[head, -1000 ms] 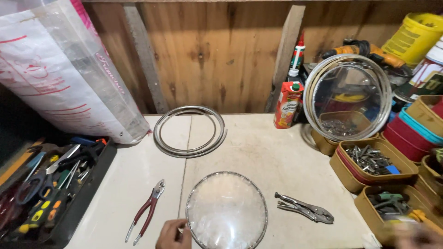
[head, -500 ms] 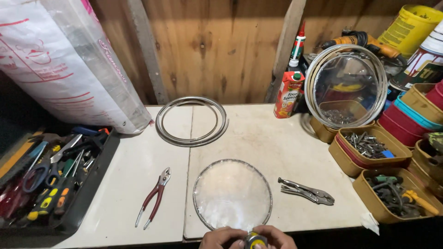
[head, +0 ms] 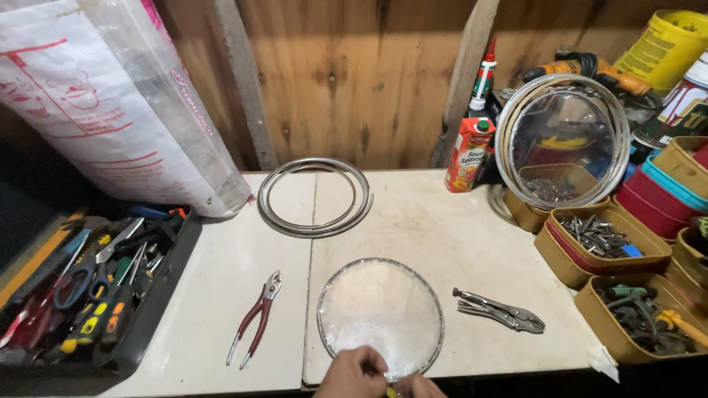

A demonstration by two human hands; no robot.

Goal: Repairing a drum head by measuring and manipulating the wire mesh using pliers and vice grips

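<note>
Tan tubs (head: 601,247) hold bolts; hands (head: 376,374) touch glass disc (head: 380,313).

**Round glass disc flat at the bench's front edge**

Front and centre, the round glass disc (head: 380,317) lies flat on the pale worktop (head: 457,243), straddling nothing but the right-hand panel, just beside the seam. It's clear, slightly smudged and dusty, with a thin dark rim all round, and the bench shows through it. Its near edge sits right at the front of the bench, partly covered there. It looks whole; no crack shows. A small yellow-tipped item (head: 389,392) peeks out just below the disc's near edge, too hidden to identify.
</note>
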